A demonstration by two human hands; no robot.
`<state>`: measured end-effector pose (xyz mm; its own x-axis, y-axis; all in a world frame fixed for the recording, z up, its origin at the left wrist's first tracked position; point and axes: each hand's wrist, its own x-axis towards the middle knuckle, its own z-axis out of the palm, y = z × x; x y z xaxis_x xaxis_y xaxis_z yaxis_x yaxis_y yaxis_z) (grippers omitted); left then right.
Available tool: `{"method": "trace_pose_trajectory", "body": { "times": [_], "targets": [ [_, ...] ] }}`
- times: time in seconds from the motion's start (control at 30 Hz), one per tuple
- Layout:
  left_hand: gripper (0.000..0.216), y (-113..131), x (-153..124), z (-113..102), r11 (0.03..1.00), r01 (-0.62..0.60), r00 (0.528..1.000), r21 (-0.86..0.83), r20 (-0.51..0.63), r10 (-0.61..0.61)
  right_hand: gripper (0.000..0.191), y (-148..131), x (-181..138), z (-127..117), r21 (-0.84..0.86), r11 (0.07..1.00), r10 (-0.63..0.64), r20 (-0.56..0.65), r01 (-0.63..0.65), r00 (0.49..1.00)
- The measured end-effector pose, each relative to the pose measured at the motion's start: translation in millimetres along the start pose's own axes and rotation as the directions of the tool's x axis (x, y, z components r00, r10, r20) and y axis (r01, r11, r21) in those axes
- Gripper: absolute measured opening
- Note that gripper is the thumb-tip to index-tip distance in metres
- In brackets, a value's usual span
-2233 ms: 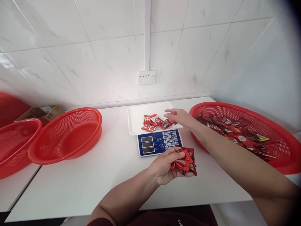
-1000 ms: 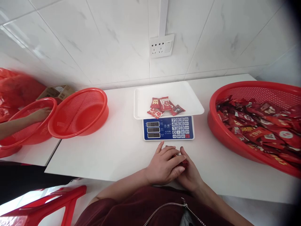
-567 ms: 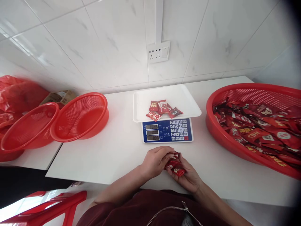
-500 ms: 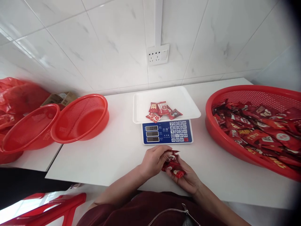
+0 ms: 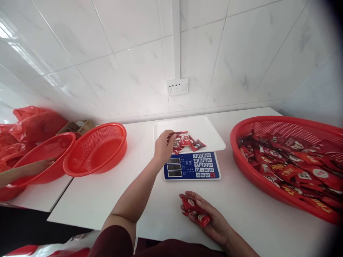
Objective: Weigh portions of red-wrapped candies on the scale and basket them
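My left hand (image 5: 163, 145) reaches over the white tray (image 5: 211, 132) of the blue digital scale (image 5: 192, 166), fingers pinched on a red candy packet (image 5: 175, 140) beside the small pile of red packets (image 5: 190, 141) lying there. My right hand (image 5: 211, 220) rests palm up near the front edge of the white table (image 5: 112, 198), cupping a few red candy packets (image 5: 194, 212).
A large red basket (image 5: 268, 125) full of red candy packets (image 5: 289, 159) stands at the right. Two red mesh baskets (image 5: 97, 149) sit at the left, with another person's hand (image 5: 40, 166) in the far one. A cardboard box (image 5: 76, 126) and red plastic bags (image 5: 29, 123) lie behind them.
My left hand has left my right hand and moved up to the scale tray with a packet. My right hand stayed low with its packets. Another person's hand has reappeared at the left basket.
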<state>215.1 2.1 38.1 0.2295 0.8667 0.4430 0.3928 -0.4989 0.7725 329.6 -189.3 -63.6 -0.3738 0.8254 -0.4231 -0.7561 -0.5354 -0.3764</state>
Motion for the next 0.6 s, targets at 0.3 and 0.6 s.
{"method": "trace_pose_trajectory", "body": {
  "times": [0.3,0.6],
  "targets": [
    [0.010,-8,22,-12,0.885,-0.096,0.970,-0.455,-0.244,-0.021,0.032,1,-2,1,-0.050,0.999,-0.004,-0.007,0.004,1.000],
    [0.018,-5,-55,-50,0.890,0.102,0.945,-0.444,-0.237,-0.227,0.030,-3,-3,4,-0.060,0.998,-0.010,-0.031,0.008,0.999]
  ]
}}
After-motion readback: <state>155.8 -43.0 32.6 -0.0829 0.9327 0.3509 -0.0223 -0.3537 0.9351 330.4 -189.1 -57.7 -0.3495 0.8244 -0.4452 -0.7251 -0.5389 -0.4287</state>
